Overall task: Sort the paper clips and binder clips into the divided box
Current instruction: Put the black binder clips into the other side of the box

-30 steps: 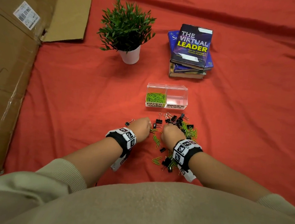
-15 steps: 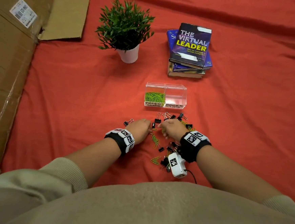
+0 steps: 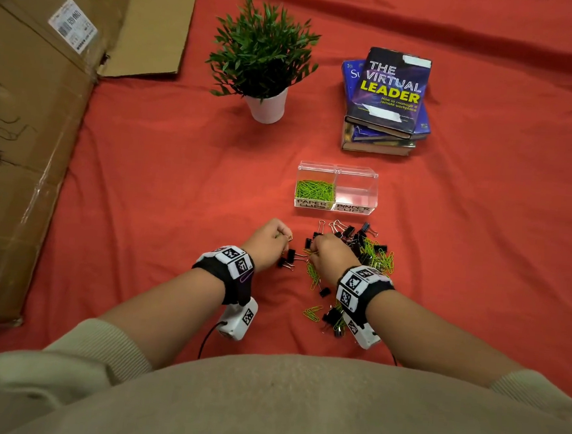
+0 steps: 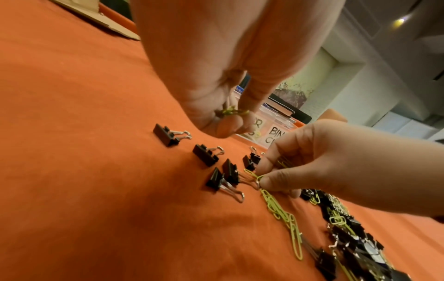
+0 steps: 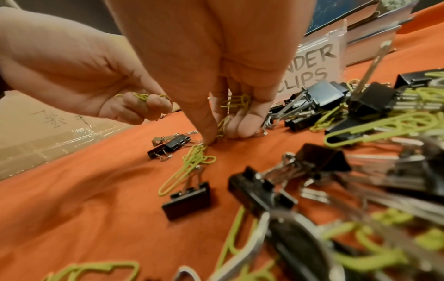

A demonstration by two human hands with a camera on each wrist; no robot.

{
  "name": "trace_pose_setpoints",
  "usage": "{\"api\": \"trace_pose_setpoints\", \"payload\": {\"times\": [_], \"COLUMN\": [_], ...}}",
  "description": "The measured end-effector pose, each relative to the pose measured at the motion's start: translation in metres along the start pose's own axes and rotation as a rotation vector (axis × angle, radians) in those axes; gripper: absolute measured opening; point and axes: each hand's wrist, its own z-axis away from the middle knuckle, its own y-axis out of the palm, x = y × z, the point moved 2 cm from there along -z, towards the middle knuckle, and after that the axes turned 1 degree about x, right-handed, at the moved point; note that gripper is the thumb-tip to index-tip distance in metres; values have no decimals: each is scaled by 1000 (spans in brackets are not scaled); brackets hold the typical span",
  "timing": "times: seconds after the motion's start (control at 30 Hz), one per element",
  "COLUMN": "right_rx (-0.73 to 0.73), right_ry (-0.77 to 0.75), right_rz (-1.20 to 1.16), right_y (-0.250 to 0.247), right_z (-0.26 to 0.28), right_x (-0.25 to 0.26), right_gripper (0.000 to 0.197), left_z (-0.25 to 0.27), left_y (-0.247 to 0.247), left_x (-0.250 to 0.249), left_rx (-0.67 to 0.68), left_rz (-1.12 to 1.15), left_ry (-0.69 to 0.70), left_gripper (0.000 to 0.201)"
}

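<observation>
A clear divided box (image 3: 335, 207) stands on the red cloth, green paper clips (image 3: 315, 190) in its left half, the right half bare. Before it lies a mixed pile of black binder clips (image 3: 355, 237) and green paper clips (image 3: 382, 258). My left hand (image 3: 270, 241) hovers just left of the pile, fingers curled round several green paper clips (image 4: 231, 112). My right hand (image 3: 329, 254) presses down at the pile's left edge, thumb and fingers pinching green paper clips (image 5: 236, 101) off the cloth. Loose binder clips (image 4: 206, 155) lie between the hands.
A potted plant (image 3: 263, 54) and a stack of books (image 3: 386, 98) stand behind the box. Flattened cardboard (image 3: 28, 128) covers the left side. More clips (image 3: 321, 313) lie near my right wrist.
My left hand has lifted slightly off the cloth with paper clips in it. My right hand has shifted left and bent down onto the pile's edge.
</observation>
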Motion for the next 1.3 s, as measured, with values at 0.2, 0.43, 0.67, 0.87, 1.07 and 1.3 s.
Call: {"api": "trace_pose_setpoints", "payload": {"times": [0.2, 0.43, 0.67, 0.87, 1.07, 1.3], "right_rx": [58, 36, -36, -108, -125, -192], "right_ry": [-5, 101, 107, 56, 35, 24], "right_rz": [61, -243, -669, -661, -397, -381], "right_y": [3, -21, -89, -114, -99, -104], "right_z": [1, 5, -12, -58, -82, -69], "right_x": [3, -12, -12, 13, 28, 15], "right_gripper": [26, 10, 13, 15, 11, 29], "left_z": [5, 12, 7, 6, 6, -9], "left_y": [14, 30, 42, 46, 38, 3], "left_x": [-2, -10, -9, -5, -1, -37], "left_rx": [69, 165, 298, 286, 256, 113], "left_rz": [8, -563, -890, -983, -803, -568], "left_ry": [-43, 232, 413, 429, 372, 325], "left_gripper": [28, 6, 24, 19, 18, 5]}}
